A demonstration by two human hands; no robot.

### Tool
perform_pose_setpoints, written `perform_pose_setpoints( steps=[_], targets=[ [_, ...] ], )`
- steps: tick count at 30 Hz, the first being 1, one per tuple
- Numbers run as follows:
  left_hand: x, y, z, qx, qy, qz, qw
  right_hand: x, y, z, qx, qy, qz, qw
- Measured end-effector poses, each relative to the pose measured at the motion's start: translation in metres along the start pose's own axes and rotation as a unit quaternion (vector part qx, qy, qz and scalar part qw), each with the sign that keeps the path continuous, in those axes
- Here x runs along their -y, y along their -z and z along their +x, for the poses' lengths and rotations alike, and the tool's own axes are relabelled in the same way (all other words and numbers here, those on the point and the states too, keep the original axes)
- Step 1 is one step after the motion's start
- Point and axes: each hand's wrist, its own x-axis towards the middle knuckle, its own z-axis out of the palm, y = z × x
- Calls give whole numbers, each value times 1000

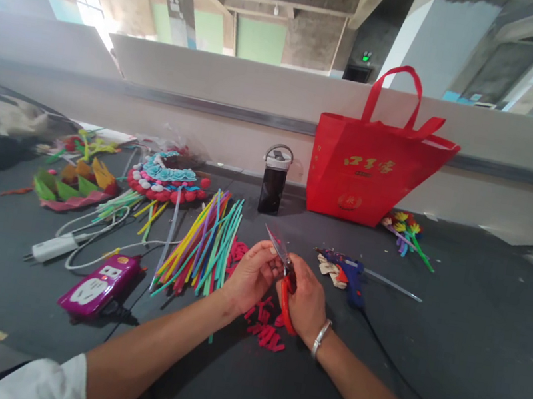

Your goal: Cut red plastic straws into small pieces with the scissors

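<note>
My right hand (306,300) is wrapped round the orange-red handles of a pair of scissors (285,307), whose blades point up and away to the left. Close beside the blades, my left hand (254,275) is closed in a pinch; what its fingertips hold is too small and hidden to name. Below both hands, small crimson cut pieces (269,338) lie scattered on the dark tabletop (217,380). More crimson strips (236,252) show behind my left hand. To its left lies a bundle of coloured pipe cleaners (203,243), fanned out in yellow, purple and teal.
A blue glue gun (354,282) with a cord lies at right. Behind stand a dark bottle (272,190) and a red bag (351,172). At left are a purple power strip (100,288), a white plug (54,248) and flower-like crafts (169,177).
</note>
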Motion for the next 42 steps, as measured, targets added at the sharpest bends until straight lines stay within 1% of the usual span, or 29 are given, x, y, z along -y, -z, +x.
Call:
perform_pose_setpoints(
  steps=[5, 10, 17, 24, 30, 35, 42],
  targets=[
    [1, 0, 1, -2, -1, -4, 1000, 1, 2, 1, 16, -16, 7, 1000],
    [2, 0, 0, 0, -3, -2, 1000, 3, 3, 1, 17, -11, 23, 1000],
    [3, 2, 1, 5, -5, -7, 1000, 2, 2, 0, 24, -15, -17, 999],
    [3, 2, 2, -7, -3, -10, 1000, 3, 2, 0, 15, -5, -8, 1000],
    [4, 1, 1, -3, -5, -16, 1000, 4, 1, 0, 16, -15, -45, 999],
    [4, 0, 1, 3, 6, -19, 1000, 1, 0, 0, 7, -1, -28, 1000],
    [5, 0, 1, 8, 5, -24, 1000, 2, 0, 0, 8, -2, 6, 1000]
  ],
)
